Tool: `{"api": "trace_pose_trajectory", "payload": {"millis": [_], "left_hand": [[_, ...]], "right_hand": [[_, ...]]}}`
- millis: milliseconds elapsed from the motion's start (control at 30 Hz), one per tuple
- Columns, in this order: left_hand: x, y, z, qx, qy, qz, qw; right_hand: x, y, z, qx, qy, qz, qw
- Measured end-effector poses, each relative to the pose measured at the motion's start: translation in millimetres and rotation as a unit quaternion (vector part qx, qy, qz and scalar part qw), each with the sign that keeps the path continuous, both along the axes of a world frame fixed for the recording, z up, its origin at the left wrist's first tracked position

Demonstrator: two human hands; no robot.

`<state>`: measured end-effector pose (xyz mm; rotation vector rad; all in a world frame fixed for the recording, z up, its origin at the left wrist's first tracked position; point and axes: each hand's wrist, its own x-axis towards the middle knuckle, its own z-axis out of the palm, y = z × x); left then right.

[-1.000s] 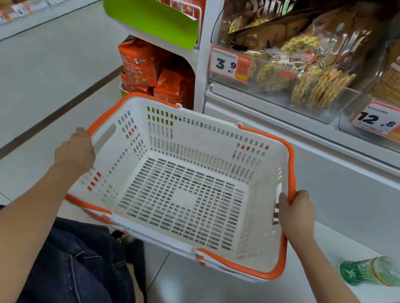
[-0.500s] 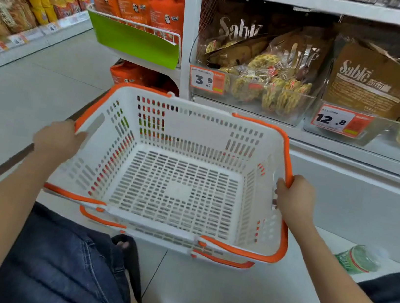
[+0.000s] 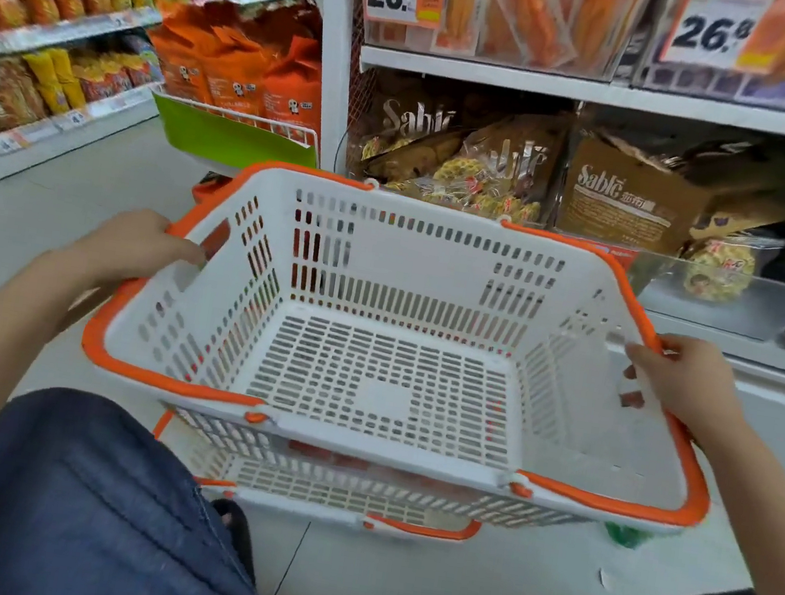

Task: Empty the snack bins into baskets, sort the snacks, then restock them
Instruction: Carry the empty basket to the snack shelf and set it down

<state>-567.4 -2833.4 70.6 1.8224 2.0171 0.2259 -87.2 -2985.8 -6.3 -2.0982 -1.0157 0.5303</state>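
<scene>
Basket (white, orange rim) now sits higher vs. 1 s ago, raised from below the shelf edge to level w/ the clear snack bins; judged: positioned to receive stock, emptying not yet begun. It holds nothing; a second basket lies under it on the floor, contents unclear; bins hold Sablé packs. Left hand grips left rim, right hand grips right rim, both clamped.
</scene>
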Motion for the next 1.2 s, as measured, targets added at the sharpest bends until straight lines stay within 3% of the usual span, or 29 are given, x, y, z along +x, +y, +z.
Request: {"api": "trace_pose_trajectory", "payload": {"millis": [200,500,900,1200], "left_hand": [[68,-19,15,-0.009,-0.080,-0.063,0.995],[139,-31,-19,-0.013,-0.115,-0.085,0.990],[234,-40,-41,-0.070,-0.102,-0.128,0.984],[233,-38,-47,-0.100,-0.103,-0.192,0.971]], "right_hand": [[61,-53,13,0.000,0.033,-0.059,0.998],[119,-77,-54,-0.034,0.130,-0.080,0.988],[184,-111,-77,-0.054,0.068,-0.167,0.982],[194,-118,-75,-0.039,0.041,-0.169,0.984]]}}
